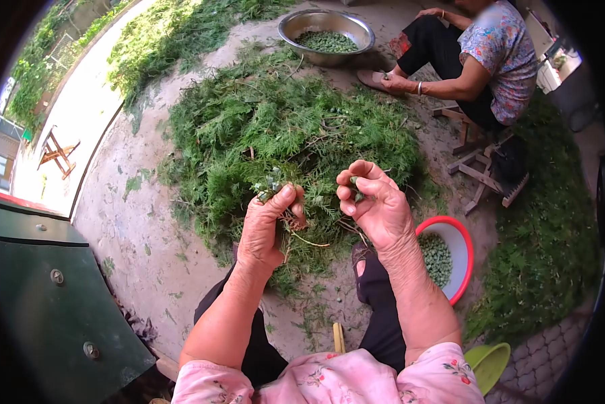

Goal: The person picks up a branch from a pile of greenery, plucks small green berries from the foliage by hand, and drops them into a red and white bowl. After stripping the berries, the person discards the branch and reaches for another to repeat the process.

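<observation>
The left hand (267, 221) is closed on a sprig of pale green berries (269, 186), which projects just above its thumb, while the right hand (384, 209), apart from it, holds small green pieces (358, 196) within curled fingers, both over the heap of greenery (228, 135).

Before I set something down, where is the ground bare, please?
Mostly bare: concrete between the green panel and the branch pile, with scattered sprigs. Crowded: the pile itself, and the greenery right of the red-rimmed basin.
</observation>
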A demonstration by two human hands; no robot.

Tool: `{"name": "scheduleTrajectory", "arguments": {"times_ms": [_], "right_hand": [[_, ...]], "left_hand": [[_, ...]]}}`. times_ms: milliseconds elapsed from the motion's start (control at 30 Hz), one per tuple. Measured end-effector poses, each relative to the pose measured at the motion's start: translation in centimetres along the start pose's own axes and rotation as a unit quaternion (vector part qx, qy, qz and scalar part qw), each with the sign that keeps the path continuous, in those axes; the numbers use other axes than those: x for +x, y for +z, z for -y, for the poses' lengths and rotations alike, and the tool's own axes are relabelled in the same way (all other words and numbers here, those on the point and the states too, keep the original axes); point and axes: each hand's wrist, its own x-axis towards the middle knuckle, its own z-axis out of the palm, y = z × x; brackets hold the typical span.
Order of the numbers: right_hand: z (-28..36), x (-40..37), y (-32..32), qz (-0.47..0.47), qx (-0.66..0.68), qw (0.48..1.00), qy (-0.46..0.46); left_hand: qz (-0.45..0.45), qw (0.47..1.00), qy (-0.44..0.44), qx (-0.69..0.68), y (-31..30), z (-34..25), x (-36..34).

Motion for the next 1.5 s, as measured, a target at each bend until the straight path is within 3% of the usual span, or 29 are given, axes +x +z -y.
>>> {"name": "scheduleTrajectory", "arguments": {"times_ms": [100, 200, 233, 300, 500, 567, 700, 867, 1067, 1200, 1267, 1400, 1500], "right_hand": [[-0.4, -0.1, 0.3, -0.02, 0.007, 1.0, -0.007], [-1.4, -0.3, -0.5, -0.106, -0.075, 0.991, 0.041], [-1.6, -0.5, -0.4, -0.106, -0.074, 0.991, 0.042], [-2.2, -0.8, -0.2, -0.077, -0.163, 0.975, 0.131], [-2.7, -0.6, 0.9, -0.035, -0.055, 0.985, 0.158], [-3.0, -0.5, 0.2, -0.001, -0.07, 0.992, 0.104], [-2.7, -0.7, 0.7, -0.018, -0.08, 0.993, 0.08], [-2.7, -0.8, 1.1, -0.057, -0.214, 0.975, -0.016], [-2.8, -0.9, 1.2, -0.064, -0.289, 0.955, -0.028], [-3.1, -1.1, 1.1, -0.072, -0.175, 0.981, 0.03], [-3.3, -1.0, 0.2, -0.043, -0.011, 0.995, 0.087], [-2.7, -0.8, 0.5, -0.059, 0.02, 0.994, 0.087], [-2.6, -0.7, 1.3, -0.066, -0.063, 0.995, 0.051]], "left_hand": [[-0.018, 0.998, 0.001, -0.053, -0.1, -0.1, 0.1], [0.004, 0.997, 0.011, -0.082, -0.5, -0.1, 0.3], [0.004, 0.997, 0.011, -0.081, -0.6, -0.1, 0.3], [0.01, 0.996, 0.008, -0.093, -0.8, -0.1, 0.4], [0.005, 0.998, -0.017, -0.061, -0.3, -0.2, 0.0], [0.003, 1.0, -0.018, -0.02, -0.1, -0.3, -0.1], [0.012, 0.997, 0.002, 0.073, 0.2, 0.0, 0.0], [0.019, 0.986, -0.001, 0.164, 0.6, 0.0, -0.3], [0.019, 0.983, -0.016, 0.182, 1.0, -0.2, -0.5], [0.036, 0.984, -0.024, 0.171, 0.5, 0.1, -0.3], [0.059, 0.986, -0.017, 0.153, 0.5, 0.2, -0.2], [0.041, 0.991, -0.035, 0.123, 1.1, -0.1, -0.6], [0.014, 0.99, 0.008, 0.138, 0.9, 0.2, -0.5]]}}
